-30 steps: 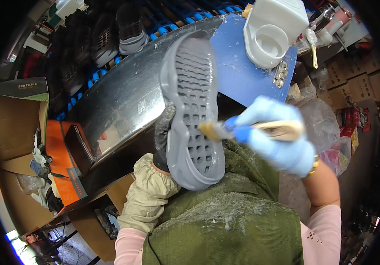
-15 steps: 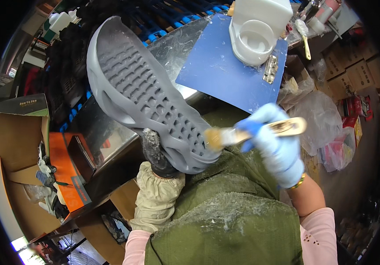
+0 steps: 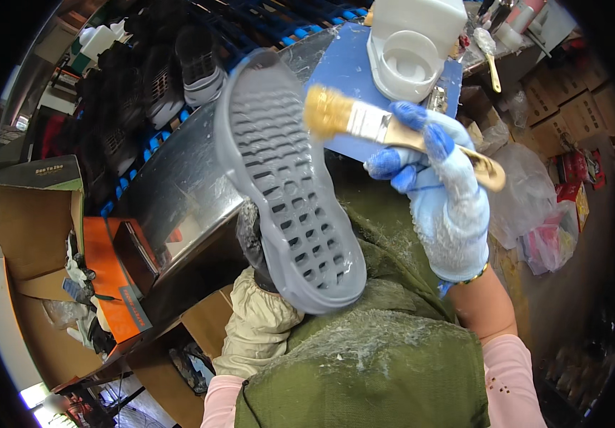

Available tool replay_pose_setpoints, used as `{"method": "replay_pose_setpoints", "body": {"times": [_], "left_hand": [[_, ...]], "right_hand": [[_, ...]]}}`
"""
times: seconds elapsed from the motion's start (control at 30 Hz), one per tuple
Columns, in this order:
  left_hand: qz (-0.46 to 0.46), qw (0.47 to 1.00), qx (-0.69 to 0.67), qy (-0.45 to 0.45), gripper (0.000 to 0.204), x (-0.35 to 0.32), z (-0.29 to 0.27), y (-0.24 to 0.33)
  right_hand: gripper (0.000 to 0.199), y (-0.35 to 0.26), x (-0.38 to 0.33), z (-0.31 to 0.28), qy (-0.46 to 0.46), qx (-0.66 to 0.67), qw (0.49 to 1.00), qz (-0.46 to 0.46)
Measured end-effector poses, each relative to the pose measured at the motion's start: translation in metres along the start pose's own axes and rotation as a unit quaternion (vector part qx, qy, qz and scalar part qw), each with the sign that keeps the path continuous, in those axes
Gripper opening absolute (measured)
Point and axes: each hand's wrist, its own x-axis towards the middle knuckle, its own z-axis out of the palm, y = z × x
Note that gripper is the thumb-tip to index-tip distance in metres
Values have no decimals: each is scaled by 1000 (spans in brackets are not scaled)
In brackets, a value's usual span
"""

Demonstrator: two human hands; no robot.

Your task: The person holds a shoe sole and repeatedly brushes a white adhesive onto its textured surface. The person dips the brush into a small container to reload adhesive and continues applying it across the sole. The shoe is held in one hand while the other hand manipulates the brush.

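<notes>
Nearest, a green apron (image 3: 364,371) covers the person's lap. Above it the left hand (image 3: 261,324), in a beige glove, props up a grey shoe sole (image 3: 286,192), tread facing the camera (its grip is hidden behind the heel, so how it closes cannot be told). The right hand (image 3: 439,192), blue-gloved, pinches a paintbrush (image 3: 364,121) lifted just off the sole's toe end. The step looks like coating the sole; the bristles would need lowering onto it. Beyond, a white tub (image 3: 411,50) sits on a blue mat (image 3: 346,71) on the steel counter (image 3: 179,192).

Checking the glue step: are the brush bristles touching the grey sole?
Apart. The head view shows the brush bristles raised beside the grey sole, with blue board visible between them.
</notes>
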Motion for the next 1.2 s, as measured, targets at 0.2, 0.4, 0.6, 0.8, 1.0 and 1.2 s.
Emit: {"method": "replay_pose_setpoints", "body": {"times": [0.2,0.4,0.6,0.8,1.0,1.2], "left_hand": [[-19,1000,-10,7,62,-7,-2,-7],[-17,999,-25,9,61,-17,-3,-10],[-4,998,-54,12,60,-31,3,-1],[21,997,-72,20,59,-20,-4,3],[10,997,-68,44,58,-19,-15,-24],[-48,996,-66,21,57,-17,-17,-29]], "right_hand": [[30,53,14,9,-240,-439,794,-345],[28,48,87,-2,-175,-625,616,-447],[25,21,150,-71,-48,-549,634,-542],[37,-10,73,-36,-140,-242,936,-216],[23,18,-13,-12,-109,-255,951,135],[30,3,-32,-40,-51,24,979,196]]}}
